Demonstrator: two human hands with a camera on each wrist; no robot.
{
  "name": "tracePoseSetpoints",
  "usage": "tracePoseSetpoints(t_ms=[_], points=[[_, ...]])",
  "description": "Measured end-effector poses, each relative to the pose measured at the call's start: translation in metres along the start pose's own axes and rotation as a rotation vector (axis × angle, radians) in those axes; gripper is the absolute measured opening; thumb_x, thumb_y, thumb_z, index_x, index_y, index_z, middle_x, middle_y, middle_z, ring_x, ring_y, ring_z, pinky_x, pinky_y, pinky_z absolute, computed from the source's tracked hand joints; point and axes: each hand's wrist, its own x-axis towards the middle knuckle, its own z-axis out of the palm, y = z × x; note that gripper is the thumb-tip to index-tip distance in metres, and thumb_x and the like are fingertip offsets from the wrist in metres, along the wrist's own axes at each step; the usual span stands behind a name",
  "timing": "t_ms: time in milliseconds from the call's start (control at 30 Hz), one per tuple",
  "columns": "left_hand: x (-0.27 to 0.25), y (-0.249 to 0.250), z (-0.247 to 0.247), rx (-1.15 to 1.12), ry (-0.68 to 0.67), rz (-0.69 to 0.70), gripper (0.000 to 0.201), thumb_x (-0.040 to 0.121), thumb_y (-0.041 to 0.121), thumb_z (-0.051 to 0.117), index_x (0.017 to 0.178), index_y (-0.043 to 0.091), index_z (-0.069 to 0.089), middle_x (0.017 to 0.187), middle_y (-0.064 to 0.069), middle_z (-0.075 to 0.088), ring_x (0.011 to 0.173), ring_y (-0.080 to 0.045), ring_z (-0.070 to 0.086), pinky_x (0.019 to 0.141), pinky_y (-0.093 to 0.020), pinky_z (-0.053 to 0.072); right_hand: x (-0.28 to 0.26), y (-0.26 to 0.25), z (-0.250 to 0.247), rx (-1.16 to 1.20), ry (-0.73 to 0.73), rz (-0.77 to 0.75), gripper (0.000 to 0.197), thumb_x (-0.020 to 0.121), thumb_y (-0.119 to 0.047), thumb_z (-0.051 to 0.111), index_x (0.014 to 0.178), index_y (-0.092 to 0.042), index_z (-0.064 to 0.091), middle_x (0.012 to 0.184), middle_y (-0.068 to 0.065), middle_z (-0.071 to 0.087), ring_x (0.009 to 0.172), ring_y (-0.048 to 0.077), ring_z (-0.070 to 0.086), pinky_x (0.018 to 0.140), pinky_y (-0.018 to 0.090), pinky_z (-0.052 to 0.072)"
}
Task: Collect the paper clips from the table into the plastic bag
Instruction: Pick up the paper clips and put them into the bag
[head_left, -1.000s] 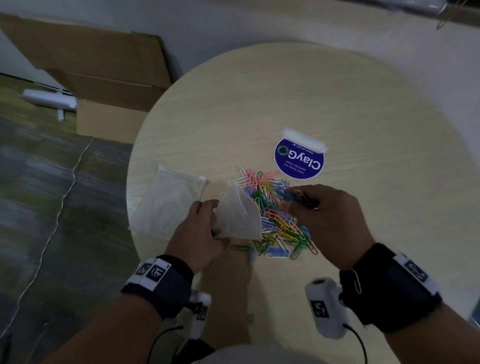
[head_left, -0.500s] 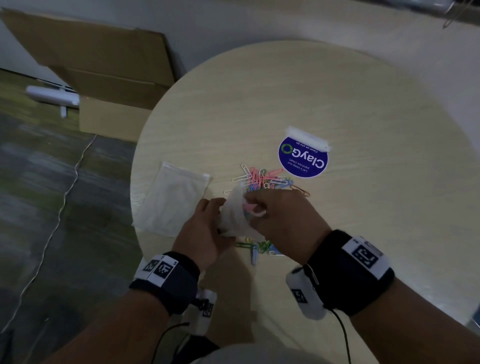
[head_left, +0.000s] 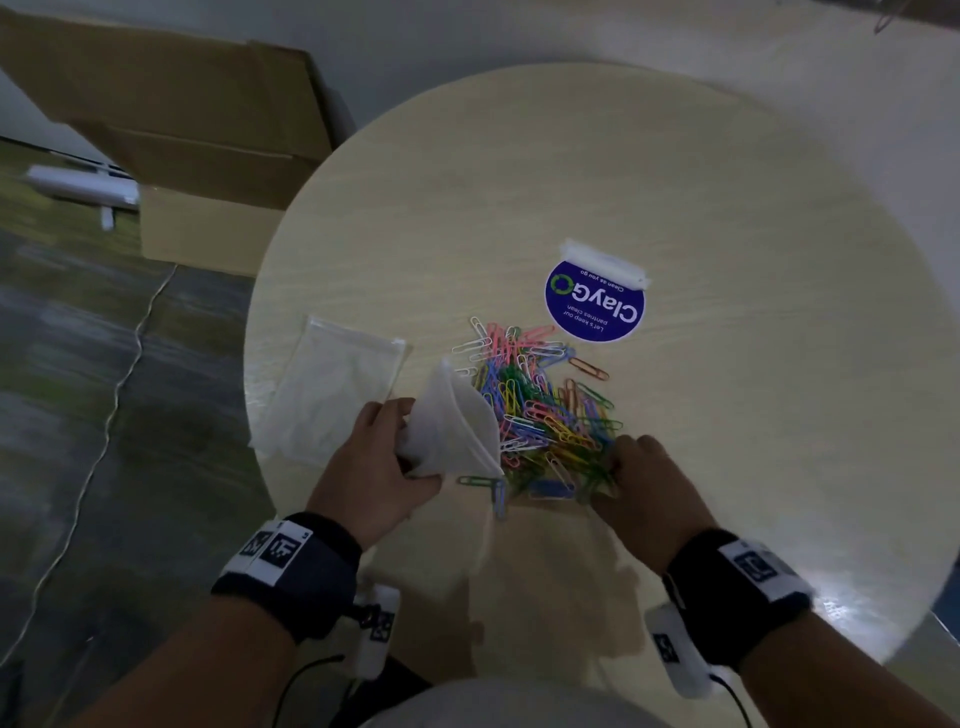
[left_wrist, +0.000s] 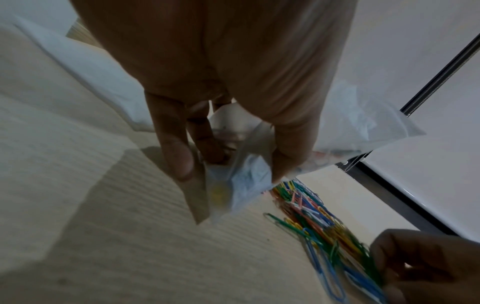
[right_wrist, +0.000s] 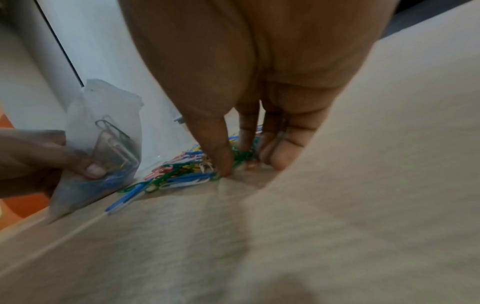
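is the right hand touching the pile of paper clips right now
Touching. The right wrist view shows the right hand with its fingertips down in the paper clips on the table.

Two plastic bags (head_left: 451, 423) (head_left: 332, 397), one round sticker (head_left: 595, 304), one table (head_left: 727, 208) — paper clips (head_left: 545, 410) too many to count.

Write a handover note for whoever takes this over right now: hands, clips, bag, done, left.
Left hand grips the plastic bag, mouth open toward the pile.
Right hand is down at the near edge of the paper clips, fingertips on them; a firm pinch is not clear.
Done: a few clips show through the bag.
Left: most of the pile on the table. A spare bag lies flat to the left.
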Motion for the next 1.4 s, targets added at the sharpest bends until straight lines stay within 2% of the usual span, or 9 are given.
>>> tracePoseSetpoints(t_ms=[100, 233, 300, 400, 467, 633, 800, 1200, 1400], points=[[-0.001, 0.000, 0.000, 0.008, 0.012, 0.010, 0.073, 0.065, 0.028, 0.085, 0.128, 0.027, 0.048, 0.113, 0.010, 0.044, 0.098, -0.010, 0.057, 0.080, -0.029, 0.049, 0.010, -0.007, 0.007, 0.054, 0.091, -0.095, 0.021, 0.076, -0.013, 0.062, 0.096, -0.017, 0.059, 0.092, 0.009, 0.052, 0.082, 0.035, 0.057, 0.070, 0.038, 0.046], [-0.003, 0.002, 0.000, -0.007, 0.003, -0.006, 0.072, 0.068, 0.026, 0.084, 0.130, 0.026, 0.048, 0.114, 0.010, 0.044, 0.098, -0.007, 0.056, 0.080, -0.027, 0.047, 0.022, -0.008, -0.006, 0.133, 0.268, -0.108, 0.016, 0.077, -0.014, 0.063, 0.093, -0.017, 0.065, 0.089, 0.010, 0.057, 0.080, 0.036, 0.059, 0.071, 0.040, 0.049], [-0.004, 0.003, 0.000, -0.005, 0.005, -0.006, 0.072, 0.067, 0.025, 0.084, 0.130, 0.025, 0.049, 0.114, 0.009, 0.044, 0.099, -0.008, 0.056, 0.080, -0.026, 0.046, 0.028, -0.009, -0.015, 0.134, 0.330, -0.018, 0.037, 0.077, -0.032, 0.070, 0.109, -0.015, 0.061, 0.104, 0.012, 0.056, 0.095, 0.036, 0.056, 0.082, 0.041, 0.047], [-0.006, 0.003, 0.002, 0.000, 0.008, -0.004, 0.071, 0.068, 0.026, 0.084, 0.130, 0.026, 0.048, 0.115, 0.008, 0.044, 0.102, -0.010, 0.057, 0.080, -0.029, 0.048, 0.040, -0.015, -0.017, -0.043, 0.194, 0.113, 0.081, 0.070, -0.069, 0.062, 0.129, -0.017, 0.046, 0.120, 0.011, 0.046, 0.109, 0.035, 0.043, 0.092, 0.046, 0.043], [-0.006, 0.003, 0.002, 0.002, 0.013, -0.006, 0.071, 0.068, 0.026, 0.084, 0.130, 0.026, 0.048, 0.117, 0.007, 0.045, 0.105, -0.013, 0.058, 0.083, -0.034, 0.052, 0.044, -0.021, -0.010, -0.113, 0.167, 0.072, 0.073, 0.071, -0.068, 0.060, 0.125, -0.020, 0.049, 0.115, 0.010, 0.046, 0.105, 0.033, 0.042, 0.089, 0.045, 0.046], [-0.006, 0.003, 0.003, 0.009, 0.017, -0.004, 0.072, 0.068, 0.026, 0.084, 0.130, 0.024, 0.048, 0.117, 0.004, 0.046, 0.105, -0.017, 0.060, 0.082, -0.035, 0.052, 0.042, -0.017, -0.001, -0.064, 0.181, -0.055, 0.036, 0.085, -0.027, 0.060, 0.120, -0.016, 0.060, 0.106, 0.014, 0.053, 0.097, 0.039, 0.051, 0.086, 0.041, 0.043], [-0.005, 0.001, 0.003, 0.020, 0.011, -0.003, 0.071, 0.068, 0.029, 0.082, 0.130, 0.025, 0.048, 0.116, 0.005, 0.045, 0.104, -0.017, 0.060, 0.080, -0.035, 0.052, 0.038, -0.010, -0.002, -0.060, 0.189, -0.031, 0.039, 0.083, -0.031, 0.064, 0.117, -0.013, 0.059, 0.106, 0.015, 0.052, 0.096, 0.039, 0.053, 0.085, 0.042, 0.046], [0.000, 0.009, 0.007, 0.049, 0.014, 0.007, 0.071, 0.069, 0.027, 0.083, 0.131, 0.024, 0.047, 0.114, 0.007, 0.041, 0.099, -0.020, 0.061, 0.074, -0.028, 0.046, 0.027, -0.023, -0.037, 0.011, 0.250, -0.132, 0.013, 0.085, -0.023, 0.061, 0.091, -0.016, 0.071, 0.085, 0.012, 0.064, 0.082, 0.034, 0.060, 0.069, 0.033, 0.043], [0.003, 0.015, 0.007, 0.044, 0.011, -0.010, 0.070, 0.067, 0.029, 0.082, 0.127, 0.029, 0.047, 0.113, 0.007, 0.043, 0.099, -0.020, 0.063, 0.080, -0.037, 0.053, 0.001, -0.072, -0.083, 0.181, 0.232, -0.301, 0.009, 0.080, -0.024, 0.070, 0.086, -0.017, 0.072, 0.075, 0.000, 0.070, 0.071, 0.015, 0.062, 0.069, 0.032, 0.048]])
